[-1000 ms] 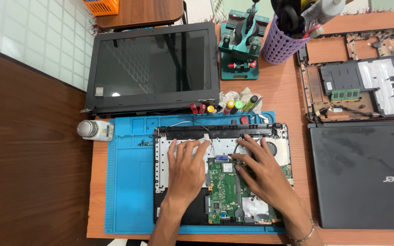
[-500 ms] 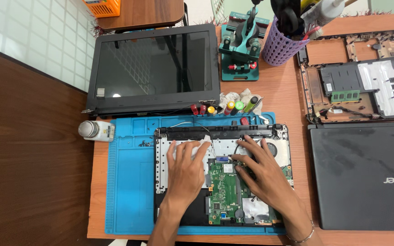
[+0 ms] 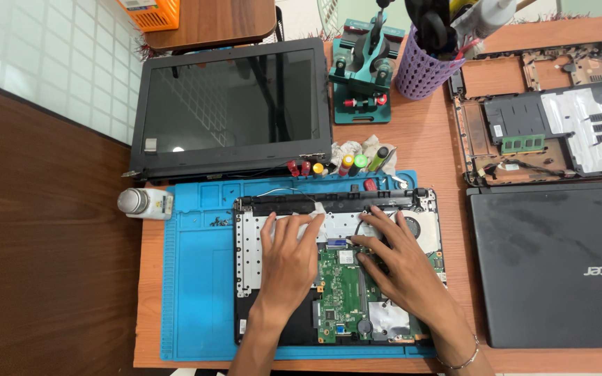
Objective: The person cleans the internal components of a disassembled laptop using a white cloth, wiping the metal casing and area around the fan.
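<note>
1. Opened laptop base (image 3: 336, 268): lies on the blue work mat (image 3: 196, 292), at the 6 o'clock part of the table (image 3: 412, 143). Its green circuit board (image 3: 346, 296) is exposed, with the silver inner plate (image 3: 252, 254) at 9 o'clock of the board.
2. Left hand (image 3: 288, 261): rests flat, palm down, on the silver inner plate; the fingers (image 3: 294, 228) are spread and point toward 12 o'clock. This grip is fully open and holds nothing.
3. Right hand (image 3: 398, 268): lies over the upper right of the circuit board. The fingers reach toward 11 o'clock, and the tips meet at a small connector (image 3: 337, 243) at the board's top edge. Whether this grip pinches the connector or only presses on it cannot be told.
4. Change over the last 1 second: both hands keep nearly the same places. The left fingers spread slightly wider; the right fingertips stay at the connector. This suggests fine, steady work at 1 spot, with the base held down.
5. Detached screen panel (image 3: 235, 104): lies at 11 o'clock of the base, touching the mat's far edge.
6. Row of coloured screwdriver handles (image 3: 336, 167): between the screen panel and the base, at 12 o'clock.
7. Small round tin (image 3: 134, 202): just beside the mat at 9 o'clock.
8. Closed black laptop (image 3: 559, 264): at 3 o'clock, with a second opened chassis (image 3: 545, 118) at 1 o'clock.
</note>
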